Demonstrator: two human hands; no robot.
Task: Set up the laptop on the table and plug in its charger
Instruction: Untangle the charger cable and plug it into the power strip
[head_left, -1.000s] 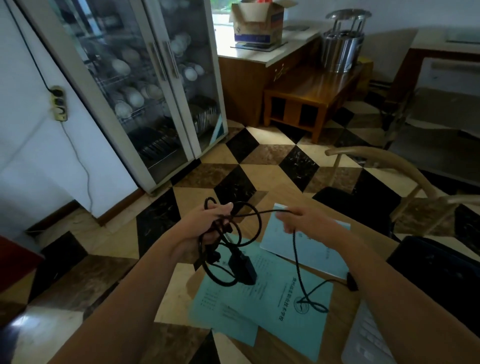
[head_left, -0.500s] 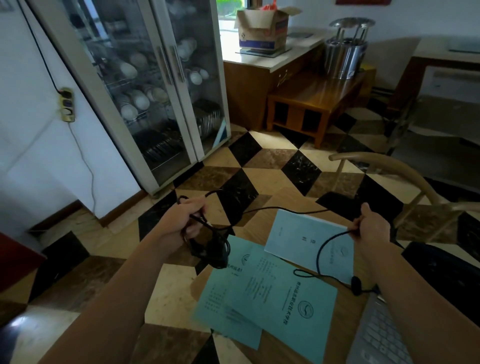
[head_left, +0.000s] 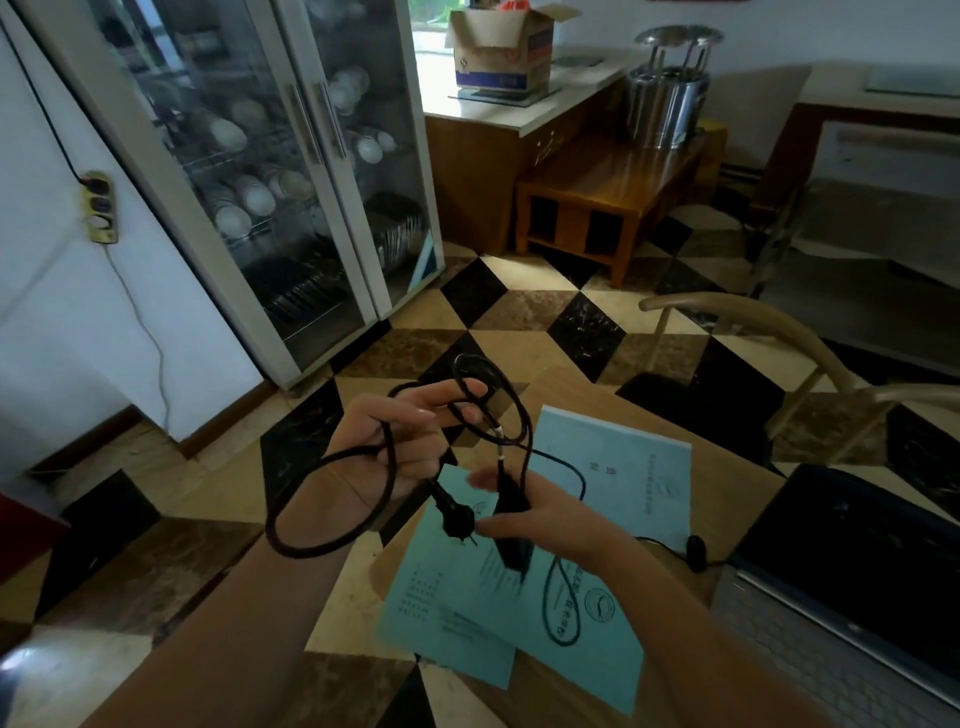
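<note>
Checkered marble floor (head_left: 519, 312) in black, cream and brown, seen from above; glass-door cabinet (head_left: 291, 171) of stacked dishes at left, power strip (head_left: 98, 207) on the white wall beside it, low wooden bench (head_left: 608, 192) and steel urn (head_left: 667, 104) farther back, cardboard box (head_left: 498, 49) on a counter by the window. Wooden desk (head_left: 727, 467) in the lower right, with three pale blue booklets (head_left: 618, 467) overlapping on it and an open laptop (head_left: 852, 597) at the right edge, dark screen and grey keyboard only partly in view. Curved wooden chair back (head_left: 753, 332) behind the desk.

Both bare forearms reaching in from below, raised over the desk's left corner. Left hand (head_left: 384, 441) palm turned up, fingers curled around loops of the black charger cable (head_left: 332, 499), one large loop hanging below the wrist, another arcing over the fingertips. Right hand (head_left: 540, 514) just beside it, slightly lower, fingers closed on the black charger brick (head_left: 511, 525), held upright. Wall plug (head_left: 460, 522) dangling between the two hands. Thinner cord trailing from the brick across the booklets toward the laptop.
</note>
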